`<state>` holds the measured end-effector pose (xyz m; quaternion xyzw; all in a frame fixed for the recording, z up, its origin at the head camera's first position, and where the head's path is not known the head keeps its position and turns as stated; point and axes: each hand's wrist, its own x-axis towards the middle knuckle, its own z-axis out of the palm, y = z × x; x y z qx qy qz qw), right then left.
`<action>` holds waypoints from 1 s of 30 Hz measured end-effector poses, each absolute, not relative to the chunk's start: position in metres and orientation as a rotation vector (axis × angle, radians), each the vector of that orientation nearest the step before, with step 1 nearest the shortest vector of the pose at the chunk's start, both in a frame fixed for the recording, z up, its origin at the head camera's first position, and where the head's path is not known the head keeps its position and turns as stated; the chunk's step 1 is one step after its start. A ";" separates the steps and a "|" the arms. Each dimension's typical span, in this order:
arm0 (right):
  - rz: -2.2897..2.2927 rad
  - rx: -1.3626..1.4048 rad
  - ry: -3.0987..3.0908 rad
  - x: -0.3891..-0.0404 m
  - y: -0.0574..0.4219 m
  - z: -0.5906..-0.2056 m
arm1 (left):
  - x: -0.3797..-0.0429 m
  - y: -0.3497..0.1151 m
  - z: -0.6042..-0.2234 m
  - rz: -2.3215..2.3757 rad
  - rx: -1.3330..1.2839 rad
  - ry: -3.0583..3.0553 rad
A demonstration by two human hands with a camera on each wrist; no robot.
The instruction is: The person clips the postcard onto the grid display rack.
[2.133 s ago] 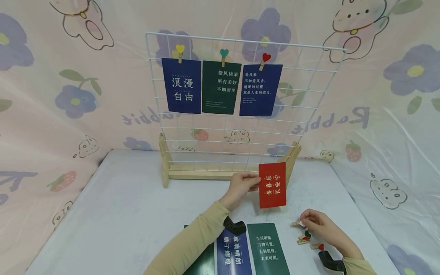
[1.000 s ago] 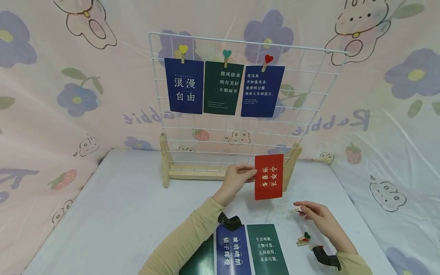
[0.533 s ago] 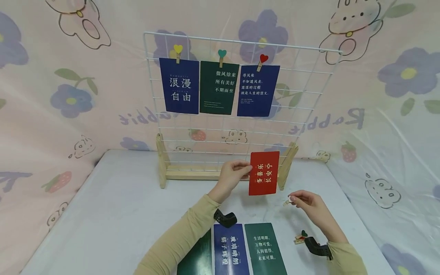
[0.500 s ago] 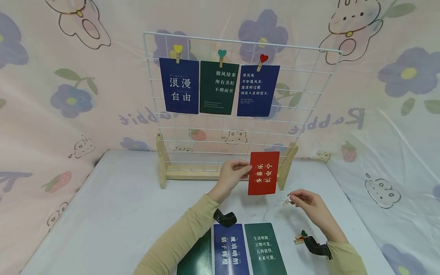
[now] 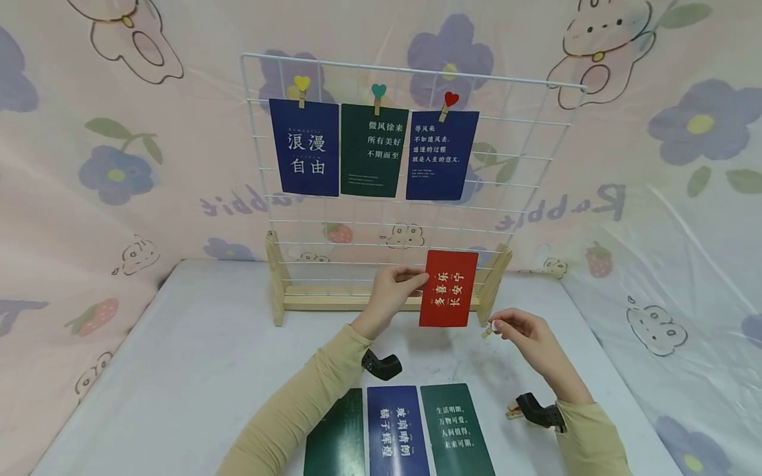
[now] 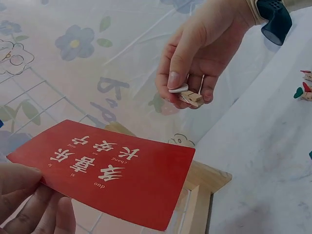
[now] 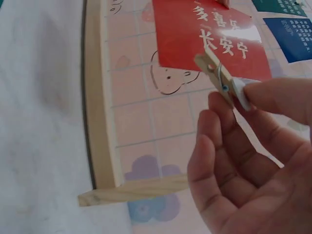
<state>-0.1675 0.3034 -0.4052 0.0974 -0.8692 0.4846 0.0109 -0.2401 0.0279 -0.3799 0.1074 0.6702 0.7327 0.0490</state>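
1. We count one rack (image 5: 327, 303), with two wooden feet (image 5: 276, 281).
2. We see seven cards: three hung cards (image 5: 375, 173), one red card (image 5: 448, 289) in hand, three flat cards (image 5: 397, 430) on one table (image 5: 196, 370).
3. We count three hung clips (image 5: 378, 99) and one held clip (image 7: 214, 73); the loose clips (image 6: 306, 93) overlap, so we cannot total them.
4. We see two hands: one left hand (image 5: 388, 295), one right hand (image 5: 528, 338).

Held clip (image 7: 224, 78) partly hidden by right hand (image 5: 536, 344); lying blue card (image 5: 397, 430) cropped.
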 end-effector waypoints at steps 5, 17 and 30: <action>1.502 0.321 -2.703 -0.172 0.297 -0.394 | -0.245 0.024 -0.373 2.254 0.388 2.063; 1.494 0.372 -2.684 -0.182 0.288 -0.372 | -0.249 0.019 -0.359 2.239 0.417 2.090; 1.485 0.452 -2.600 -0.190 0.286 -0.339 | -0.252 0.023 -0.343 2.251 0.436 2.109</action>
